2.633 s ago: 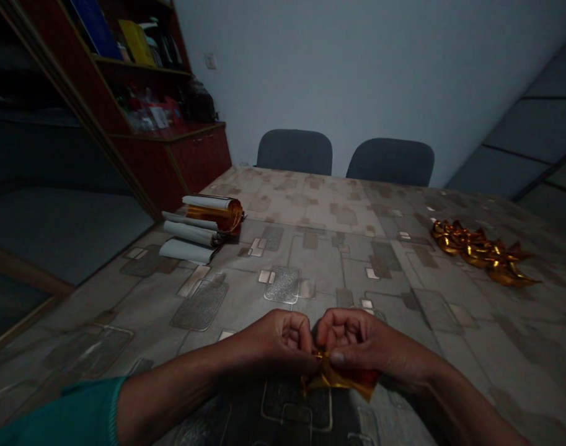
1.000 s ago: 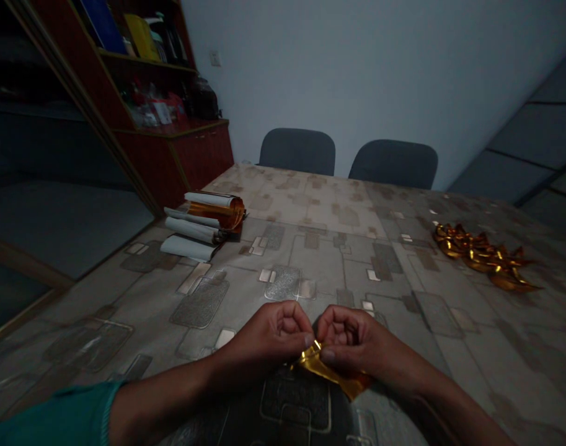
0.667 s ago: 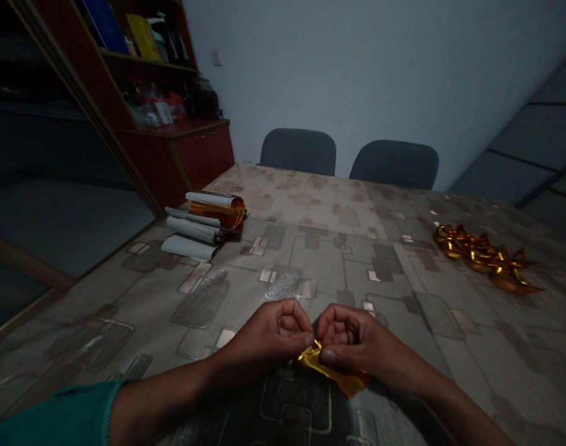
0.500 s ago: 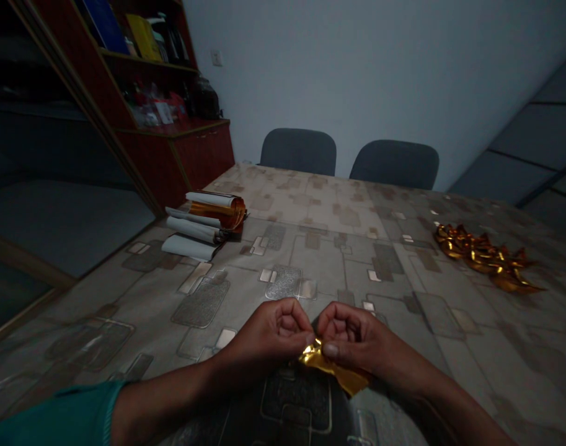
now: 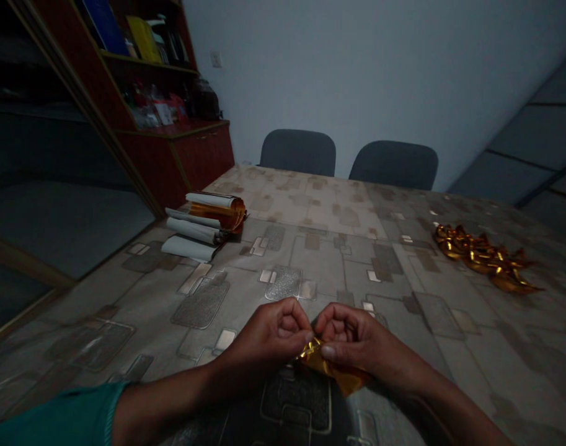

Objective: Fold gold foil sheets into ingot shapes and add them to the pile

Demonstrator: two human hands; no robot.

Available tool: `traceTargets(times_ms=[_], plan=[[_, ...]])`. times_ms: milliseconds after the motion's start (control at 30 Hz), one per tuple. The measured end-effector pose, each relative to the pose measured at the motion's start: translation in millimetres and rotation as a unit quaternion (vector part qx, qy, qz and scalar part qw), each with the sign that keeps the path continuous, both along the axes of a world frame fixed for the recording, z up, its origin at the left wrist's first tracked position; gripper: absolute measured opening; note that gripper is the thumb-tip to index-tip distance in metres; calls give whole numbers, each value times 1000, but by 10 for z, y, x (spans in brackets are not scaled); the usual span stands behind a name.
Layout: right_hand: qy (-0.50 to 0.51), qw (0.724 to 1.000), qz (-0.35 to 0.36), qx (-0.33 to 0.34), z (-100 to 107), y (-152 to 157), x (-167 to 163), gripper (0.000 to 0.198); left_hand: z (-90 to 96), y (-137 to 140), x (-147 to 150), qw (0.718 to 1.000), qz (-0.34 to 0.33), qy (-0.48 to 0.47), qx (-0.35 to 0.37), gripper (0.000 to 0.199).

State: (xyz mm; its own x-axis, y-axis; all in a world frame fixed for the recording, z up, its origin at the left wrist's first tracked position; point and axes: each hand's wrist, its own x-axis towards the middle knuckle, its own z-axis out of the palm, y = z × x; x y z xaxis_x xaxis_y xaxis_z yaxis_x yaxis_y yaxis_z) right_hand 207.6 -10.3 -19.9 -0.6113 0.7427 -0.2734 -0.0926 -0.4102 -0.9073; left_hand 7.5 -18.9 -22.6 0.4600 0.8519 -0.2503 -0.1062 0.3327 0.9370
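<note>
Foil (image 5: pixel 341 375) pinched by left hand (image 5: pixel 280 328) and right hand (image 5: pixel 354 337), fingers narrow. From it: curled sheets (image 5: pixel 194 230) at 10 o'clock, folded gold pieces (image 5: pixel 480 260) at 2 o'clock.

a head-worn camera faces forward and down, close over the left hand (image 5: pixel 278 328) and right hand (image 5: pixel 357 337) at lower center, with the wall (image 5: pixel 357 74) farther off across the top.

No readable text or labels
</note>
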Motion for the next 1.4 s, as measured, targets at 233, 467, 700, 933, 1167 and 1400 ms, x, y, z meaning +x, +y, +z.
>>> traceTargets(times_ms=[233, 467, 700, 933, 1167, 1400], plan=[[-18, 1000, 0, 11, -45, -20, -36, 33, 0, -23, 34, 1000, 7, 11, -6, 28], [-48, 998, -15, 48, -8, -23, -35, 29, -51, 45, -35, 997, -45, -44, -36, 40], [-100, 988, -29, 113, 32, -43, -41, 24, 43, 64, -40, 998, -34, 24, -45, 32], [-86, 995, -9, 57, 71, -32, 14, 36, 49, 61, -41, 999, -14, 29, -23, 29], [-123, 989, -22, 80, 56, -41, 17, 34, 36, 57, -40, 999, 8, 45, -9, 23], [-117, 990, -26, 76, 1, -46, -7, 32, 17, 55, -22, 998, 8, 63, -2, 23]])
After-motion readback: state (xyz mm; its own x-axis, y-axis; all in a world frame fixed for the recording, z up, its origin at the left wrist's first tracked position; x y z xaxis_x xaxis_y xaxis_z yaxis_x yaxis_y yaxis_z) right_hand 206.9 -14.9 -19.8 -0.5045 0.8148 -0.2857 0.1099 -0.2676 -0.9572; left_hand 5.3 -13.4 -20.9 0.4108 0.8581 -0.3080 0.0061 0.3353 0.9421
